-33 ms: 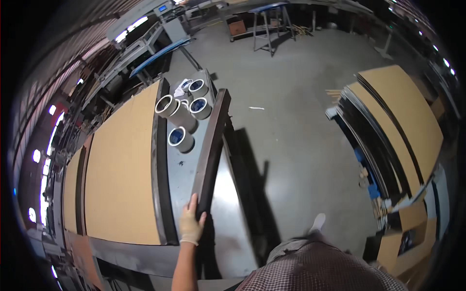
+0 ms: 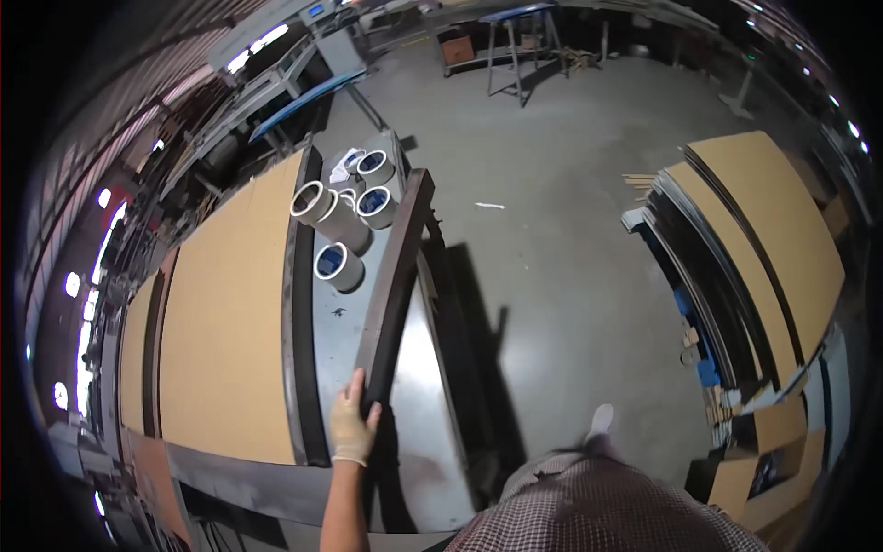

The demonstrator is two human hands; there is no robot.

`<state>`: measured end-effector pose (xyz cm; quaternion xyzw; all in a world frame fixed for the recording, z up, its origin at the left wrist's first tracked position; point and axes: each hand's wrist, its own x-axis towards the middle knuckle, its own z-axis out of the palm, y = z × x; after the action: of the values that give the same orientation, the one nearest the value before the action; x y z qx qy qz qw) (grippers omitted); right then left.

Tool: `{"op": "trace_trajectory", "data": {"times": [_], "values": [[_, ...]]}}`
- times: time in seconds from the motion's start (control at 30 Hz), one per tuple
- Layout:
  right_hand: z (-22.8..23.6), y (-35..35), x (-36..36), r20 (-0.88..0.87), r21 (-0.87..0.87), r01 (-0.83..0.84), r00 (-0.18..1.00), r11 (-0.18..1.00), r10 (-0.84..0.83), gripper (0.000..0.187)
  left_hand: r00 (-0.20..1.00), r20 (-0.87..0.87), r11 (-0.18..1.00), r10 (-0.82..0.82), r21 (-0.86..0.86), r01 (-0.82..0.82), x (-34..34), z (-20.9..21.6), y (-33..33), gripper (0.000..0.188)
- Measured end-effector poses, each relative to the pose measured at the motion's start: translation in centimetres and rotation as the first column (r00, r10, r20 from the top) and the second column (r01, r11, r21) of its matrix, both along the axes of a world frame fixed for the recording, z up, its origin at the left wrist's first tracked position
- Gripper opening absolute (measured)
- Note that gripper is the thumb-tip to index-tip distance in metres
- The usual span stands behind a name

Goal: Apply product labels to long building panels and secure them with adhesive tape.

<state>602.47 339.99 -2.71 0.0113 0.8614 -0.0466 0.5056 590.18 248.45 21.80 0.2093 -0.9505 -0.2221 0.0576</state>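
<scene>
My left hand (image 2: 352,429), in a pale glove, is closed around the near end of a long dark bar (image 2: 394,267) with a flat brown-grey top face. The bar slants away over the right part of a grey metal tabletop (image 2: 425,432), its far end by the table's right edge. Left of the bar stand several pale cylindrical containers (image 2: 338,267) with white rims, some showing blue inside. Whether the bar rests on the table cannot be made out. My right hand is out of view.
Tan boards (image 2: 230,313) with dark edges lie left of the metal tabletop. At the right stands a stack of tan-topped panels (image 2: 777,239), with an open cardboard box (image 2: 777,460) nearer me. A blue-topped stand (image 2: 520,51) and machinery (image 2: 336,55) are farther off.
My left hand and the bar's near end have shifted slightly left and toward me in the picture. The grip stays on the bar, and the containers keep their arrangement.
</scene>
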Motion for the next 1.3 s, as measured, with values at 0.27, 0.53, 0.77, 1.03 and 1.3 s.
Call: {"op": "trace_trajectory", "data": {"times": [0.27, 0.53, 0.77, 1.03, 1.3], "values": [[0.9, -19.2, -56.3, -0.398, -0.555, 0.080, 0.848, 0.828, -0.349, 0.026, 0.858, -0.512, 0.955, -0.030, -0.267, -0.126, -19.0, 2.9, 7.6, 0.038], [21.0, -58.4, -87.0, -0.269, -0.913, -0.182, 0.941, 0.366, -0.204, 0.032, 0.718, -0.532, 0.892, 0.450, 0.298, -0.339, -46.7, 4.0, -12.8, 0.034], [21.0, -70.9, -97.1, -0.211, -0.772, -0.431, 0.867, 0.467, 0.451, 0.035, 0.583, 0.135, 0.583, 0.802, 0.041, -0.811, -59.1, -1.7, -25.9, 0.053], [13.2, -93.7, -116.8, -0.250, -0.726, -0.586, 0.713, 0.360, 0.655, 0.033, 0.472, -0.026, 0.470, 0.881, 0.137, -0.872, -56.7, -2.5, -30.5, 0.028], [21.6, -122.5, -105.0, -0.492, -0.858, -0.402, 0.461, -0.320, 0.739, 0.031, 0.324, 0.385, 0.354, 0.864, -0.007, -0.935, -64.6, -0.8, -27.6, 0.038]]}}
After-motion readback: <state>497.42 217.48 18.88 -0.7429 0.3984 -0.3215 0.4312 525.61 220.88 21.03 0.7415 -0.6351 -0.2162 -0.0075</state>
